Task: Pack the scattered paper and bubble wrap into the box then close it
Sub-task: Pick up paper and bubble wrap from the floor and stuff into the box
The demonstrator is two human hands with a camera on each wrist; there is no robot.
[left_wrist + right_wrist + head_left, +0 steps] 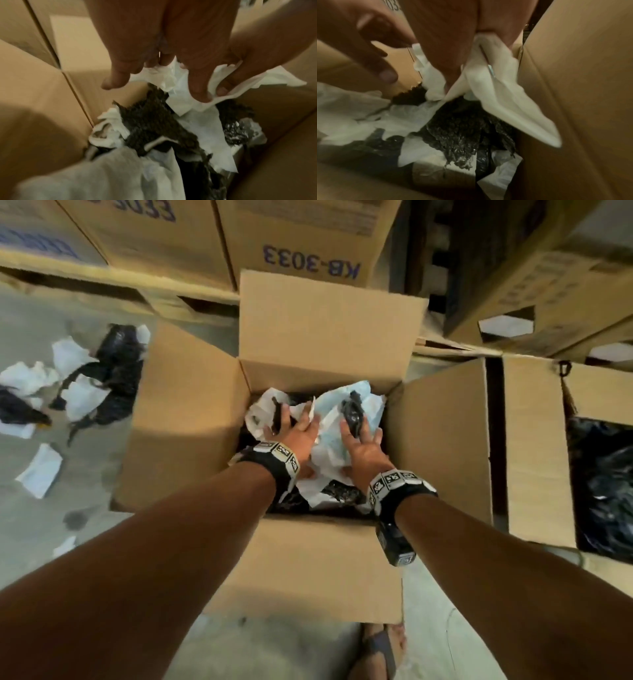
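Both my hands down inside box [191, 419]: left hand [297, 436] pinching white paper [185, 83], right hand [363, 451] fingers [443, 56] clamping paper too, fingertips buried. Black bubble wrap [154, 125] underneath, blurred. More scraps [75, 378] on floor left of box.

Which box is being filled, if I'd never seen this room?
Below the stacked carton marked KB-3033, it is the open box in the middle of the floor. Unlike its neighbours, all four flaps are spread and both hands reach inside.
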